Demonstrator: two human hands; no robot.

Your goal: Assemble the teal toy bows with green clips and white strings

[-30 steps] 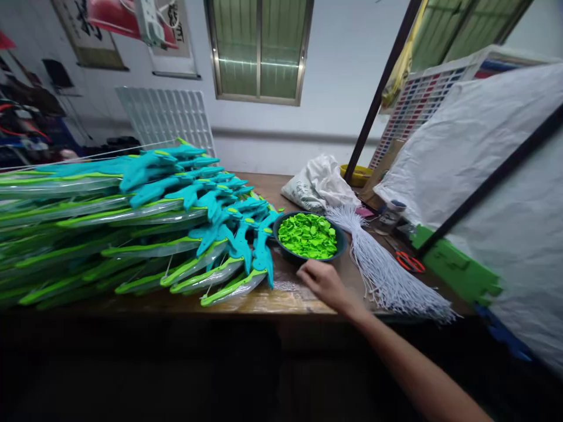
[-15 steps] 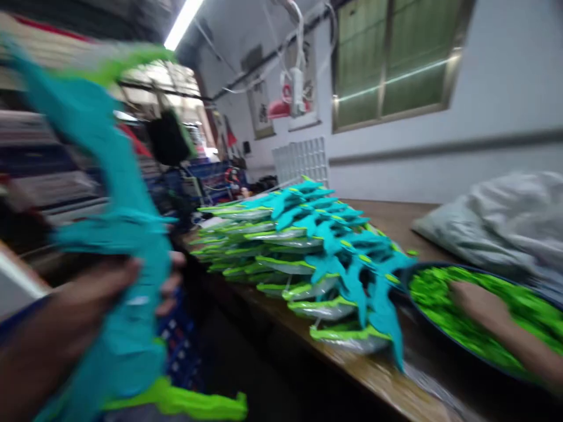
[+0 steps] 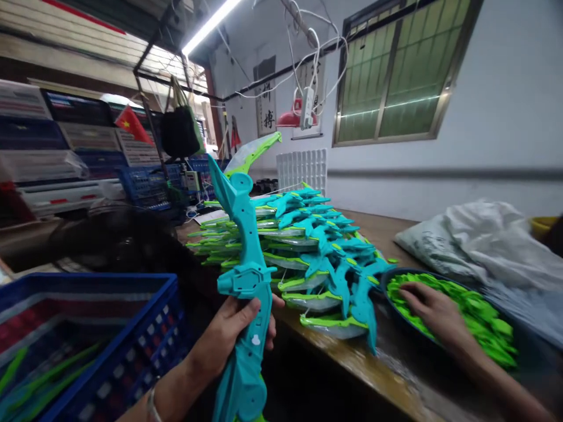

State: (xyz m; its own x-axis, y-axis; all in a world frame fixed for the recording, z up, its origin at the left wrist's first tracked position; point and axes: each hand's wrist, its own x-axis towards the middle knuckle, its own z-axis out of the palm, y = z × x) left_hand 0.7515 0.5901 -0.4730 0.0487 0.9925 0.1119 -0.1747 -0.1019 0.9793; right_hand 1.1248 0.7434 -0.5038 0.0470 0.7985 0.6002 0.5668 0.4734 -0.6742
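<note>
Head camera: at seven o'clock the left hand [image 3: 229, 329] grips a teal bow [image 3: 250, 243] (its lower end leaves the frame), while at four o'clock the right hand [image 3: 434, 310] curls into green pieces [image 3: 488, 319] in a dark bowl [image 3: 390, 302], whether pinching one cannot be told. The piled bows [image 3: 320, 235] toward five o'clock look assembled; the held one seems unfinished, with many pieces and, at eight o'clock, green strips [image 3: 61, 375] in a blue crate [image 3: 161, 313] left.

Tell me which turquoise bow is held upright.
The turquoise bow in the left hand's grip: it stands nearly vertical, while the other bows lie piled on the table.
</note>
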